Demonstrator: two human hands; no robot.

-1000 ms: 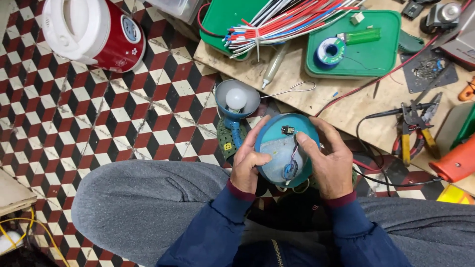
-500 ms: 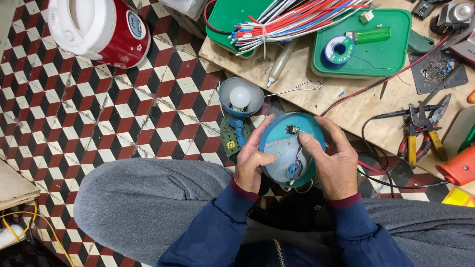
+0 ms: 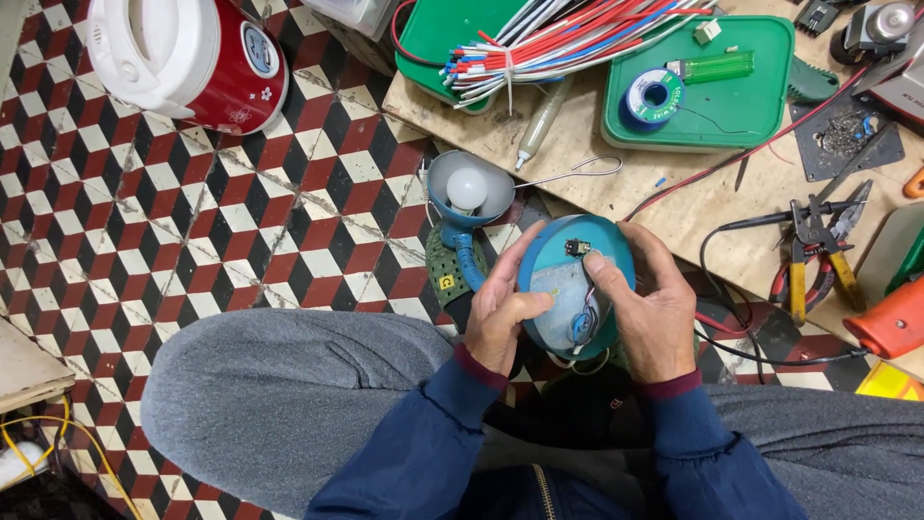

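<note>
Over tiled floor, both hands' fingers (image 3: 604, 273) grip lamp base (image 3: 568, 289).

Your left hand (image 3: 502, 318) and right hand (image 3: 653, 310) grip a smooth teal plastic lamp base (image 3: 576, 285) with a frosted, matt underside. At twelve o'clock, the desk (image 3: 674, 183) is bare, rough wood; the tray (image 3: 760, 106) on it, glossy green plastic.

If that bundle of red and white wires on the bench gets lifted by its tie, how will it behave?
The wire bundle would probably sag at both ends, since one tie binds it. It looks light. Loose ends may fan out and snag the green tray.
</note>
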